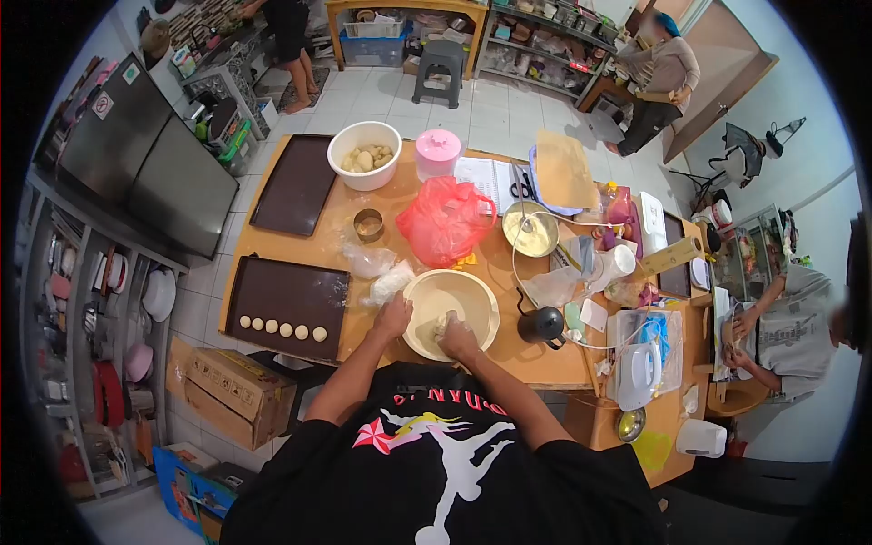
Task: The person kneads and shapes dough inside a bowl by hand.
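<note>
A large cream bowl [474, 292] stands at the table's near edge, in front of my body. My left hand [394, 316] lies at the bowl's left rim, its fingers too small to make out clearly. Inside the bowl, my right hand [458, 338] is closed around pale dough [442, 323] near the bottom. Left of the bowl, a dark tray [289, 292] carries a row of several small round dough balls [286, 330]. A white bag [391, 282] of what looks like flour lies beside my left hand, and a red plastic bag [447, 222] sits behind the bowl.
On the wooden table [363, 313] are a second dark tray [292, 186], a white tub of dough pieces [365, 178], a pink-lidded container [438, 156], a metal bowl [530, 232] and a black kettle [542, 325]. Other people are at the right, back right and back left.
</note>
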`<state>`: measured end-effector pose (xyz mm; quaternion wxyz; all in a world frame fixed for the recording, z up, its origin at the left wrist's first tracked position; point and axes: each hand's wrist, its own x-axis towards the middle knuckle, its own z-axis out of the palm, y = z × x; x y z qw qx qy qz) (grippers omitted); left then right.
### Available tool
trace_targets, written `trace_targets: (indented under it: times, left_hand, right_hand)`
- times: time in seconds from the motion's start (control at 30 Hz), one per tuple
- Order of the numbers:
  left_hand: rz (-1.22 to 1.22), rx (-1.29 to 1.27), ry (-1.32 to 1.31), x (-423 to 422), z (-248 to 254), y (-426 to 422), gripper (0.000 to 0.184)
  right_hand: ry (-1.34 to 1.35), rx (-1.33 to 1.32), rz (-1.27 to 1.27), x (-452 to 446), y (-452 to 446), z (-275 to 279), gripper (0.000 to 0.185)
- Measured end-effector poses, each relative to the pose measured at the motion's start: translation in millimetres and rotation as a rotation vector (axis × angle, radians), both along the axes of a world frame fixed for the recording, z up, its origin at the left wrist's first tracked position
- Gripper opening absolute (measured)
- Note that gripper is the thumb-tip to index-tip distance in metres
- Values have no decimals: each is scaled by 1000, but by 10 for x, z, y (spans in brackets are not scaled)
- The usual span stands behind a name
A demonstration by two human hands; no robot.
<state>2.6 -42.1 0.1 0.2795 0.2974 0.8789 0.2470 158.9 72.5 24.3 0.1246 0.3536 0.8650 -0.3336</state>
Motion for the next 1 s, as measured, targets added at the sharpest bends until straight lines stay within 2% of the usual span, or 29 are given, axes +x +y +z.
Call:
trace_targets:
  times: [0.17, 0.27, 0.37, 0.4, 0.57, 0.7, 0.83, 0.9, 0.97, 1.0]
  left_hand:
    - [-15, -10, -11, -16, 25, 6, 38]
    - [-25, -20, -9, -42, 0, 26, 38]
    - [-28, 2, 14, -42, -61, 19, 38]
    - [-24, 2, 23, -32, -52, 19, 38]
    - [-19, -3, 26, -27, -26, 16, 37]
    - [-24, 2, 22, -30, -86, 14, 37]
    - [-20, 14, 31, -6, -17, 13, 36]
    - [1, 47, 29, 20, 27, 11, 35]
    - [7, 58, 21, 24, 35, 6, 34]
    - [0, 52, 16, 13, 25, 6, 34]
  right_hand:
    - [-10, 59, 78, 47, 50, -109, 43]
    - [4, 71, 17, 60, 30, -16, 40]
    - [154, 135, -154, 93, 48, -155, 37]
    - [166, 140, -143, 87, 83, -134, 38]
    - [170, 203, -82, 116, 139, -122, 49]
    - [116, 199, 2, 133, 252, -293, 69]
    - [39, 271, 33, 62, 73, 242, 79]
    - [17, 242, 107, 44, 133, 107, 78]
    - [65, 119, 228, 44, 336, -439, 74]
    - [139, 148, 166, 61, 323, -448, 72]
